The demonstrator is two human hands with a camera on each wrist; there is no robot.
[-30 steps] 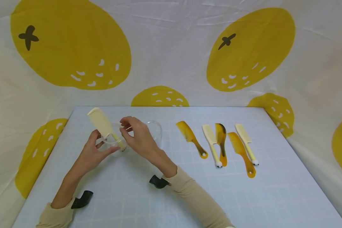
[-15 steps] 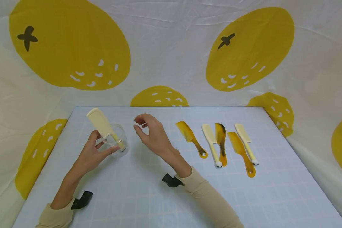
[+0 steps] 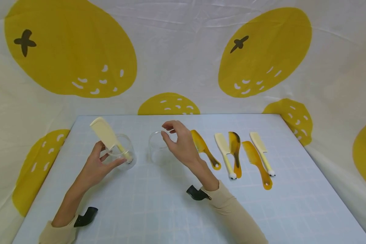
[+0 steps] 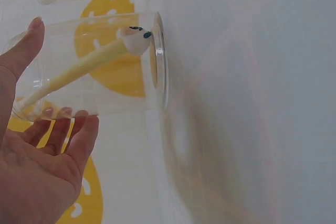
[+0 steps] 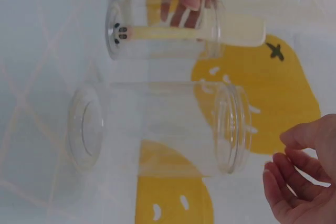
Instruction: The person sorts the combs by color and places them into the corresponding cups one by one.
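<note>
With thumb and fingers on either side, my left hand [image 3: 94,167] holds a clear jar [image 4: 113,106] that stands on the table. Inside it leans a cream comb [image 3: 105,133], handle down, its broad toothed part sticking out above the rim. The left wrist view shows the handle's white animal-head tip [image 4: 137,41] near the jar's bottom. My right hand [image 3: 183,144] is in the air with loosely bent fingers and nothing in them. Close to its left side stands a second clear jar [image 5: 163,129], upright and with nothing inside.
On the right half of the table lie several combs: an amber comb [image 3: 205,149] partly behind my right hand, a cream comb [image 3: 223,145], a dark-streaked amber comb [image 3: 235,149], another amber comb [image 3: 257,161] and another cream comb [image 3: 260,145]. A patterned cloth [image 3: 177,61] hangs behind.
My right hand has moved right, away from the held jar and past the second jar, which now shows more. My left hand keeps its hold; the comb stays in the jar.
</note>
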